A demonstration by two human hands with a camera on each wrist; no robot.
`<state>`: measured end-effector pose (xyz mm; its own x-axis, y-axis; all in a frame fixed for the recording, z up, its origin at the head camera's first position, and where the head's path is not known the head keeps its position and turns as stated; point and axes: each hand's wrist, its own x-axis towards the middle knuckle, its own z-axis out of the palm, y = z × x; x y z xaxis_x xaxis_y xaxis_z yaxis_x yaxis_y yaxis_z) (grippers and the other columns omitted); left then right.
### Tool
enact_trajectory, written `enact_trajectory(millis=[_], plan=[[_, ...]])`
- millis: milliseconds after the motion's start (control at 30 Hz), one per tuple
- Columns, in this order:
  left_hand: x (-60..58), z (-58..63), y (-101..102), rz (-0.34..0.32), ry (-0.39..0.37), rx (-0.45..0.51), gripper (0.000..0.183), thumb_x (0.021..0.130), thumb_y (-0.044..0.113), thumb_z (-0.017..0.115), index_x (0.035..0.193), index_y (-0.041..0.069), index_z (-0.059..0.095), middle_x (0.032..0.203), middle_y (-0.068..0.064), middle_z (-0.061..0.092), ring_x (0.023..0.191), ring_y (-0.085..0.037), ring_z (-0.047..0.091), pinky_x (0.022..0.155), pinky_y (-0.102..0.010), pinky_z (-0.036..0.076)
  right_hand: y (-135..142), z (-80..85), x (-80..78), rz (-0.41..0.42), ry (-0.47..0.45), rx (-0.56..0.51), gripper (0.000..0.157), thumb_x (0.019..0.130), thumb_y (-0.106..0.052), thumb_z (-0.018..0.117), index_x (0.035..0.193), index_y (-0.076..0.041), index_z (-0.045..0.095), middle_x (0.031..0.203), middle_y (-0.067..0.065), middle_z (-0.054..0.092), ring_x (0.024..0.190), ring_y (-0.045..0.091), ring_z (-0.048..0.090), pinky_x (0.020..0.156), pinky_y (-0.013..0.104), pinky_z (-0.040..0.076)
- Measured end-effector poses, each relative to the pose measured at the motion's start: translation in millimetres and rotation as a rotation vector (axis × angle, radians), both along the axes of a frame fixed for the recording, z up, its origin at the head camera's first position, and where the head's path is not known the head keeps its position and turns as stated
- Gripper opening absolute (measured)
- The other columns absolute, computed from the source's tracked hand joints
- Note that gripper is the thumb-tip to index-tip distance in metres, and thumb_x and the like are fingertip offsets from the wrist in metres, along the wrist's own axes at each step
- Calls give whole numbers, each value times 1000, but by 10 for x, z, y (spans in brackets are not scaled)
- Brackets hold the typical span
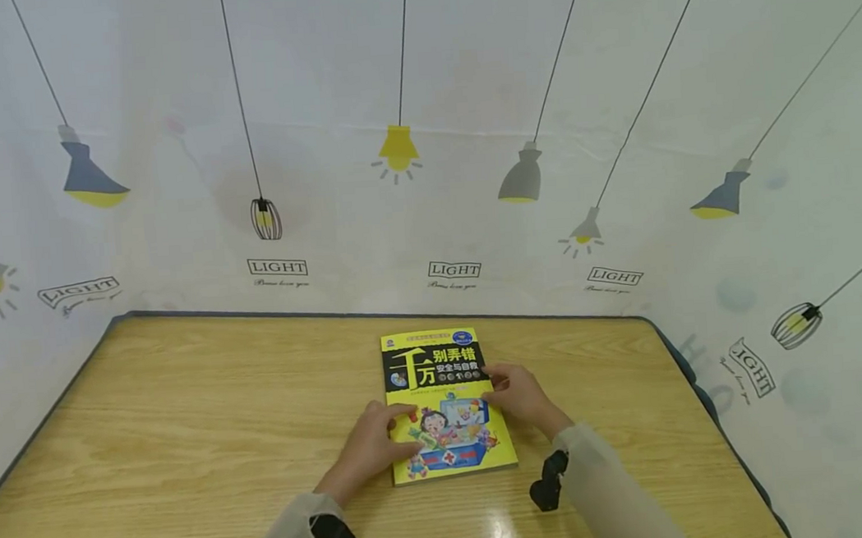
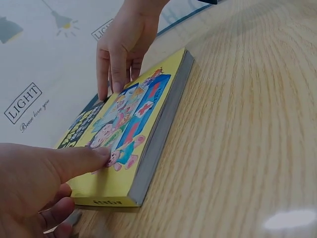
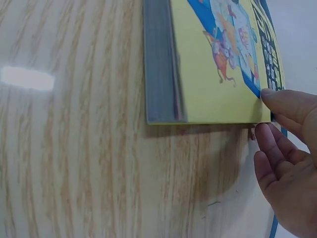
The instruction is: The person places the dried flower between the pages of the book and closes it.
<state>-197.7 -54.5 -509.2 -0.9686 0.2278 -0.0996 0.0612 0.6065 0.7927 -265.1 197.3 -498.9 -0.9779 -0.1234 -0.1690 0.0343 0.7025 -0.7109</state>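
Note:
A thick yellow book [image 1: 450, 412] with a black title band and cartoon pictures lies face up, the band toward the far side. My left hand [image 1: 371, 445] grips its left side: the thumb [image 2: 81, 162] rests on the cover and the other fingers [image 2: 54, 213] curl beside the spine. On the opposite side my right hand [image 1: 520, 395] pinches the edge, thumb [image 3: 287, 103] on top of the cover and fingertips against the side. The grey page block [image 2: 166, 126] faces me. The book's underside is hidden.
Under the book is a wood-grain table [image 1: 210, 414] with a dark edge strip [image 1: 256, 314]. A white curtain-like sheet [image 1: 316, 87] printed with hanging lamps stands along the back and sides. Black straps with small devices [image 1: 549, 482] sit on both sleeves.

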Motion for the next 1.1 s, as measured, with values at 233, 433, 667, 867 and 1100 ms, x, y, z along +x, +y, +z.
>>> enact_trajectory(millis=[233,433,667,867,1100], plan=[[-11,1,-4,-1,2,-12,49,73,23,78,118,13,63,85,-5,40,75,-18,37,61,-29,32,31,53,16,-7,14,22,38,82,-8,68,119,-3,61,99,8,60,87,20,56,75,36,47],[-38,23,-1,1,17,-31,45,74,20,77,116,12,64,84,-5,41,75,-18,39,61,-30,33,63,105,28,0,32,-13,36,83,-5,66,119,-2,60,98,8,61,88,21,57,75,36,47],[-61,89,-26,21,33,-27,38,77,16,74,113,12,65,89,-5,44,78,-17,42,64,-29,37,91,189,17,1,66,-71,33,82,-3,66,115,-1,63,98,10,63,86,23,57,73,35,48],[-98,160,-128,66,38,5,31,82,13,68,113,10,64,95,-8,47,80,-18,45,64,-30,40,101,264,10,33,97,-80,32,84,-4,64,116,0,62,100,12,63,88,23,57,74,36,47],[-194,194,-449,134,33,-2,35,87,16,62,122,11,59,108,-11,48,91,-22,50,71,-33,45,196,345,28,99,149,-55,32,89,-7,59,119,1,59,110,15,60,96,26,56,81,39,44]])
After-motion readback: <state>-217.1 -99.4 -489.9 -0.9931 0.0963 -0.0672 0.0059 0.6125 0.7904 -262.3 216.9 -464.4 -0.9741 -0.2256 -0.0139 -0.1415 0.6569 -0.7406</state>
